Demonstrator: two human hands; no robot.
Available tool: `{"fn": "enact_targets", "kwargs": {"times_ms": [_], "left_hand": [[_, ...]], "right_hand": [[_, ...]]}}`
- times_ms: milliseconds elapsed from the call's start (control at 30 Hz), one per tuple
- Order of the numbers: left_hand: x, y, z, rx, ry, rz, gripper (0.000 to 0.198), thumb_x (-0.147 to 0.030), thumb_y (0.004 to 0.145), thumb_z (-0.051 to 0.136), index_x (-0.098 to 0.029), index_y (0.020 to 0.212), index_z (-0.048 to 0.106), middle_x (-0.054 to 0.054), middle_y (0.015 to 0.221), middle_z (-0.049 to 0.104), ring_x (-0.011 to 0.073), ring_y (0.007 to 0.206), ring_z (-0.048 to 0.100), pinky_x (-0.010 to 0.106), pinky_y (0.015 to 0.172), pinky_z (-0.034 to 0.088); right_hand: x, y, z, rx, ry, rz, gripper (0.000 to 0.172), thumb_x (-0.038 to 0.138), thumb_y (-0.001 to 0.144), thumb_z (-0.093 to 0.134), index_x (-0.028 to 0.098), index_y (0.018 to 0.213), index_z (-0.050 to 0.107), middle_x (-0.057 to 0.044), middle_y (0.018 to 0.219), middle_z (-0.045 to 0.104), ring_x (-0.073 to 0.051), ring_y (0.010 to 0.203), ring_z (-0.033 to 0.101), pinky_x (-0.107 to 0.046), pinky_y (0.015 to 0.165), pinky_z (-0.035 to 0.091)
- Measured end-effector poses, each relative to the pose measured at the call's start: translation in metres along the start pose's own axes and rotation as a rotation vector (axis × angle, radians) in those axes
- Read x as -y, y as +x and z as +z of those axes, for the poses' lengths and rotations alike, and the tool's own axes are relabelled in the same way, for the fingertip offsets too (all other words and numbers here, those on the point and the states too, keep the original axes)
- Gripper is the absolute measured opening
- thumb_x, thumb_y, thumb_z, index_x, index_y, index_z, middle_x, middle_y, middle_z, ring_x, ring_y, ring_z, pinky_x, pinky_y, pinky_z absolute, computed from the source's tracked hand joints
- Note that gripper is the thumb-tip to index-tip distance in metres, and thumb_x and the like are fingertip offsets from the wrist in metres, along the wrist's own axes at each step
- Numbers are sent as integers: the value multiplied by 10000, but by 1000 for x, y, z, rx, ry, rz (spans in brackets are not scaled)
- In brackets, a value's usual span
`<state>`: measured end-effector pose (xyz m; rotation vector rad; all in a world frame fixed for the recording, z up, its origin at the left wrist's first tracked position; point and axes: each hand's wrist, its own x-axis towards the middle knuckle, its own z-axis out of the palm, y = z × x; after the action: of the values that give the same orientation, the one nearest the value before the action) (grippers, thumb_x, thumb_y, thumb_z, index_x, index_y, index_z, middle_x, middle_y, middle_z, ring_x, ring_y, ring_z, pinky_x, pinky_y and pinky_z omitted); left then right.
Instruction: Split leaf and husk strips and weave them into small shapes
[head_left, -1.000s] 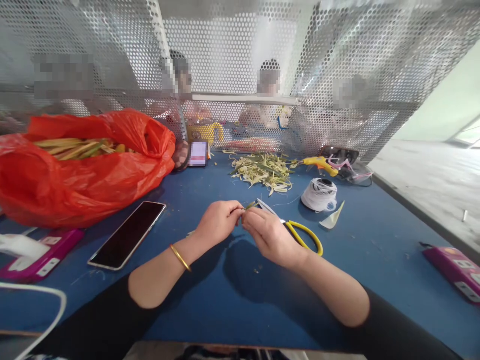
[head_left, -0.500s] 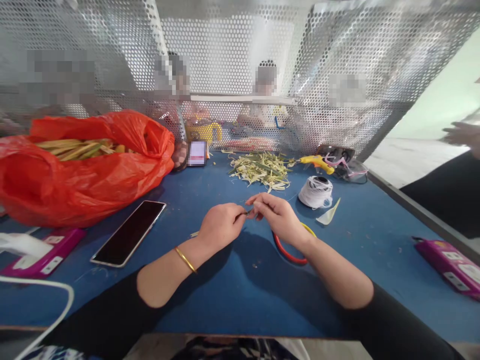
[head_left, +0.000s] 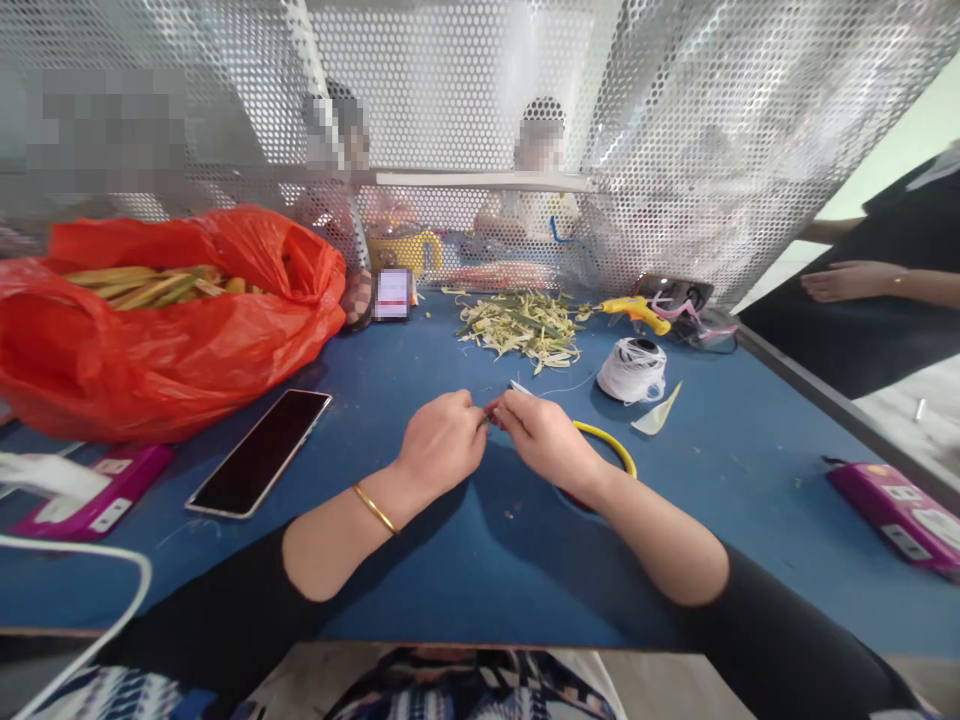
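perforated metal screen noted along the far and side edges of the blue table; other people are seated behind it, blurred. an orange plastic bag is slumped at far left, mouth open, with green and yellow stalks seen inside. a co-worker's hand is seen beyond the right edge, well apart from the work. both of the person's forearms are laid across the table's middle. the left hand and right hand are brought together, fingertips touching, each closed in a pinch on a small sliver held between them just above the table, near its centre; its colour cannot be told. a dark phone is laid flat between bag and left hand. a heap of trimmings is piled beyond the hands, near the screen. a pink case is set at far right, another pink case at far left. a spool of white thread stands right of the heap, a pale leaf tip just beside it. yellow-handled scissors are partly hidden behind the right hand; whether they are gripped cannot be told. a yellow glue gun is laid by the screen. a gold bangle is worn on the left wrist.
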<state>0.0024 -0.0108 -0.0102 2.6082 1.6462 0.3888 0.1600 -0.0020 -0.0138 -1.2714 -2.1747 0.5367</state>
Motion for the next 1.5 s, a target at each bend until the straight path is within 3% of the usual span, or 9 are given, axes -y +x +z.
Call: {"fn": "enact_targets", "kwargs": {"times_ms": [167, 267, 600, 800, 1000, 1167, 1367, 1500], "left_hand": [[8, 7, -2, 218, -193, -55, 321, -282, 888, 420, -189, 801, 714, 89, 844, 696, 227, 823, 652, 298, 700, 440], [20, 14, -4, 283, -309, -50, 333, -253, 891, 398, -188, 852, 722, 77, 879, 730, 211, 845, 659, 275, 718, 434], [39, 22, -5, 183, -354, -41, 217, -249, 765, 523, -185, 720, 725, 25, 696, 699, 151, 660, 588, 246, 589, 347], [42, 24, 3, 150, -741, -102, 167, -228, 675, 522, -160, 559, 621, -8, 600, 618, 112, 581, 523, 221, 549, 352], [27, 23, 13, 250, -1086, -341, 162, -193, 687, 474, -167, 549, 554, -40, 444, 509, 70, 419, 428, 182, 419, 268], [24, 21, 8, 296, -1194, -368, 183, -191, 760, 480, -157, 594, 550, -11, 506, 586, 67, 427, 507, 164, 403, 303], [23, 19, 14, 344, -1260, -370, 215, -236, 813, 554, -144, 619, 555, 12, 592, 642, 72, 458, 569, 157, 404, 368], [24, 18, 16, 397, -1312, -420, 52, -140, 753, 629, -124, 704, 636, 16, 620, 670, 82, 510, 598, 191, 513, 477]], "right_hand": [[-11, 6, 0, 113, 81, 13, 196, 159, 889, 428, 187, 731, 540, -30, 791, 662, -138, 740, 576, -252, 676, 413], [-16, 9, -2, 161, 155, 4, 204, 156, 887, 420, 180, 759, 577, -13, 796, 666, -119, 729, 568, -236, 681, 423], [-16, 9, -7, 231, 219, -51, 201, 176, 885, 414, 171, 892, 615, -12, 801, 660, -122, 730, 574, -261, 713, 465], [-22, 11, 0, 270, 273, -26, 211, 186, 878, 408, 183, 707, 532, -14, 847, 669, -133, 795, 594, -293, 774, 468], [-23, 13, -2, 316, 251, -19, 208, 202, 872, 427, 184, 684, 513, 11, 748, 615, -124, 747, 554, -271, 747, 431], [-22, 13, -4, 334, 233, -9, 199, 178, 860, 434, 180, 679, 516, 38, 664, 547, -103, 651, 477, -234, 666, 385], [-23, 12, -2, 361, 228, -44, 192, 118, 825, 457, 174, 650, 509, 18, 717, 531, -107, 667, 485, -242, 668, 382], [-24, 13, -6, 358, 207, -142, 214, 146, 845, 482, 166, 640, 540, -13, 821, 550, -117, 756, 532, -265, 739, 417]]}}
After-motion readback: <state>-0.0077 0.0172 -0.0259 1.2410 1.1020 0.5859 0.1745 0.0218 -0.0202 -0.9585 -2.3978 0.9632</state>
